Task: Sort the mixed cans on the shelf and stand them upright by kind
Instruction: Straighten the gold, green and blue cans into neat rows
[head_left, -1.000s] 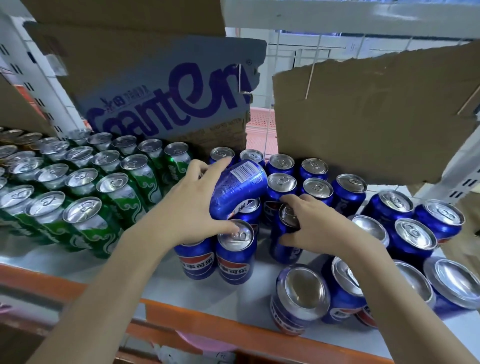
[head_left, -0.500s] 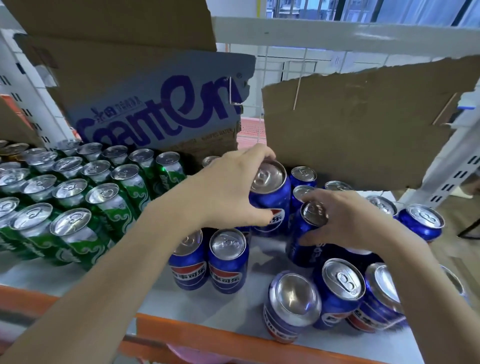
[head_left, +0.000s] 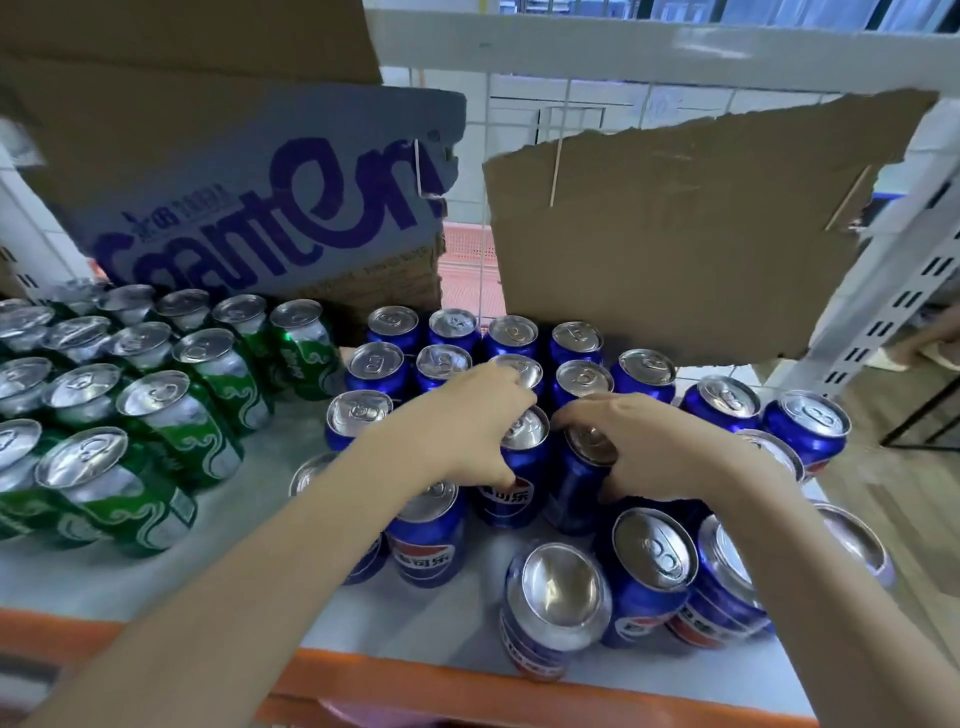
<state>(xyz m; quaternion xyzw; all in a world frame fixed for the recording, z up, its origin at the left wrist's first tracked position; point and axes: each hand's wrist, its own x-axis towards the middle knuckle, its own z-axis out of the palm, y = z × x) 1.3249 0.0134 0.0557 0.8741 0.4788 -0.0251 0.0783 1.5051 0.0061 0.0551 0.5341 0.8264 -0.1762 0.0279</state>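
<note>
With the left hand (head_left: 467, 431) gripping one upright blue aluminium cola can (head_left: 519, 467) and the right hand (head_left: 649, 447) gripping its darker blue neighbour (head_left: 576, 483) mid-shelf, both are best set down flat, touching the blue rows behind, away from the shelf's orange front edge (head_left: 415, 686).

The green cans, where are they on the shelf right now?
The green cans stand upright on the shelf's left side, below the printed box, beside the blue cans.

place: shop stockroom | cues: slotted metal shelf (head_left: 893, 291); cardboard cartons (head_left: 675, 249); massed drink cans (head_left: 156, 415)
</note>
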